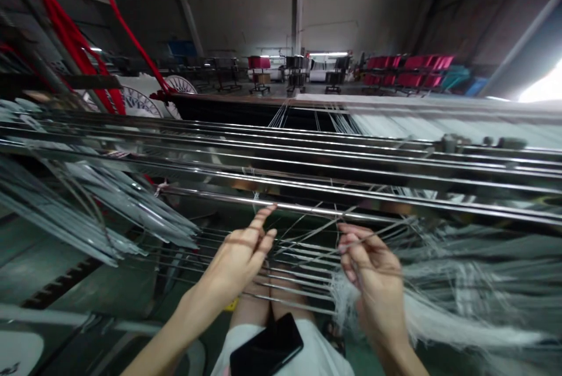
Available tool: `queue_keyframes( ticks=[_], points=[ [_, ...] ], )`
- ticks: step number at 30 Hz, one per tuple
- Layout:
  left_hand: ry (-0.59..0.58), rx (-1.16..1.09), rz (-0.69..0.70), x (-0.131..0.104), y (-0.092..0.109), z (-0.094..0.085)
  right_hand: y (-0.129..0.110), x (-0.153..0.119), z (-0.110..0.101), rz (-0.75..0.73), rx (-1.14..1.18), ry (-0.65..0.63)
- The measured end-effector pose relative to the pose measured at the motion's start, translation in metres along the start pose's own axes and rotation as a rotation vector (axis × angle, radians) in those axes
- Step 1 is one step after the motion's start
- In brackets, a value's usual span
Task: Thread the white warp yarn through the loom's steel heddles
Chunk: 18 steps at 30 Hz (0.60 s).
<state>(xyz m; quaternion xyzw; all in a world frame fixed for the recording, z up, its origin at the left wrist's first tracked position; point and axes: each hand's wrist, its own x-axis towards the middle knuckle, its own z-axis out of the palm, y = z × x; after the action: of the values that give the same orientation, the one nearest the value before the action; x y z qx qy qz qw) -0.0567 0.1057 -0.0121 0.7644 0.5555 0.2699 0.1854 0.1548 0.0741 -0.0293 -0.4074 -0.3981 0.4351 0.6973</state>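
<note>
Left hand (241, 253): index and thumb apart, index tip by the metal bar (302, 208); hidden fingers, cannot tell.
Gray threads (322, 225): slanting between the hands; best kept lightly taut, uncrossed.
Right hand (372, 265): thumb and index seemingly pinching thread; a light, steady grip suits.
White yarn (439, 316): loose beside it; could tangle.

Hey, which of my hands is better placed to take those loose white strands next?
Probably your right hand: it's beside the loose white strands. Your left hand is farther off, up near the metal rod. Blur hides whether the right holds anything.
</note>
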Motion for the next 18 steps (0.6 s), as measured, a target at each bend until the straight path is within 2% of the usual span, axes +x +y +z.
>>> queue_keyframes(
  ticks=[2,4,6,8,10,11,12,14,16,18],
  points=[
    [0.110,0.015,-0.030,0.001,-0.006,0.002,-0.003,-0.001,-0.001,-0.043,-0.017,0.013],
    [0.085,-0.154,-0.016,0.004,0.003,0.006,-0.005,0.000,0.002,-0.036,-0.116,-0.072],
    [-0.075,-0.506,-0.007,0.009,0.020,0.011,-0.005,0.003,0.006,-0.070,-0.282,-0.191],
    [-0.261,-0.928,0.006,0.013,0.037,0.013,-0.004,0.006,0.010,-0.151,-0.410,-0.252],
    [-0.392,-1.277,0.053,0.012,0.049,0.012,-0.002,0.009,0.015,-0.176,-0.432,-0.243],
    [-0.439,-1.358,0.074,0.009,0.054,0.011,-0.001,0.009,0.017,-0.165,-0.402,-0.215],
    [-0.471,-1.344,0.091,0.005,0.058,0.011,0.000,0.010,0.019,-0.143,-0.355,-0.192],
    [-0.469,-1.058,0.134,-0.008,0.064,0.010,0.002,0.011,0.022,-0.097,-0.237,-0.162],
    [-0.369,-0.644,0.200,-0.020,0.070,0.009,0.005,0.011,0.023,-0.037,-0.133,-0.137],
    [-0.248,-0.403,0.253,-0.027,0.075,0.009,0.006,0.011,0.021,0.009,-0.090,-0.089]
  ],
)
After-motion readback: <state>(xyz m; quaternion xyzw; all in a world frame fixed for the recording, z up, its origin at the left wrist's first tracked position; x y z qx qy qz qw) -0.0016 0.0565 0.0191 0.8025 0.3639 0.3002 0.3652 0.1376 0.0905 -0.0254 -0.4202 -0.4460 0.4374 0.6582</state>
